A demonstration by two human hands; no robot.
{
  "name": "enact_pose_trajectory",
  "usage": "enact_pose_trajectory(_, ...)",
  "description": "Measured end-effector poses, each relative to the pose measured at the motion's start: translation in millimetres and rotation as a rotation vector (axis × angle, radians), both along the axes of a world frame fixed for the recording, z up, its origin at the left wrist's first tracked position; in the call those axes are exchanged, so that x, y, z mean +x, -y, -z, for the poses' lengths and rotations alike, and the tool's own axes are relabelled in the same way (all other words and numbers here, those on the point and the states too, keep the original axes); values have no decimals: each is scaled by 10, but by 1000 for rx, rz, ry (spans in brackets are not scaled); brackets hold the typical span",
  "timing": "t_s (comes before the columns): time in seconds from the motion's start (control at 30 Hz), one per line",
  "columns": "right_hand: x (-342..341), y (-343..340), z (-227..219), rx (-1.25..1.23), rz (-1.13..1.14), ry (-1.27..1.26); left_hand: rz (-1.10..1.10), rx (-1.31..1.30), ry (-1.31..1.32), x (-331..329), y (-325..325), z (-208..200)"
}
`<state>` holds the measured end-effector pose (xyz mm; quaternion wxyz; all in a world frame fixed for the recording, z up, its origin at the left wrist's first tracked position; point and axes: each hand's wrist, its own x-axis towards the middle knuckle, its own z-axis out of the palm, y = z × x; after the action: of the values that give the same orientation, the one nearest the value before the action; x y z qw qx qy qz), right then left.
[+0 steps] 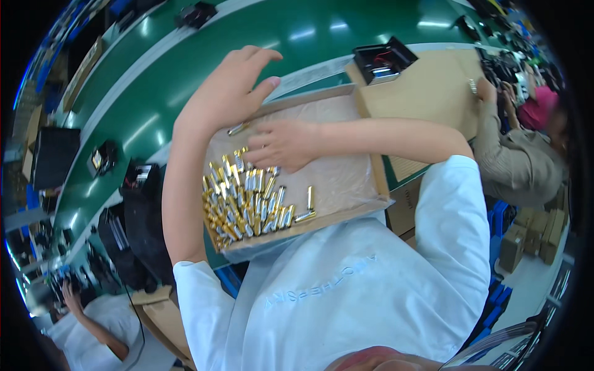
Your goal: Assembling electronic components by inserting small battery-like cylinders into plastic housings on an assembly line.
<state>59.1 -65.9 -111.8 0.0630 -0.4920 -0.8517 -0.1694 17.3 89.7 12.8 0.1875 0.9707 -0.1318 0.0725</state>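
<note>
Reaching over gold-and-silver cylindrical batteries, heaped left of frame centre inside an open brown cardboard box. Right hand at pile's top edge; grip hidden, cannot tell. Left hand higher, wide, apparently empty. Low, light touch should limit rolling.

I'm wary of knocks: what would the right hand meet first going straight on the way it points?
The right hand would probably meet the batteries just left of it; the left forearm lies beyond, its height unclear.
</note>
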Motion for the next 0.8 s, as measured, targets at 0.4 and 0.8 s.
enact_pose_trajectory(0.4,-249,405,151,-147,367,-251,-69,-632,-251,2331,1630,534)
enact_pose_trajectory(0.8,650,2356,-963,7,1187,-1278,-68,-314,-408,2211,2198,457)
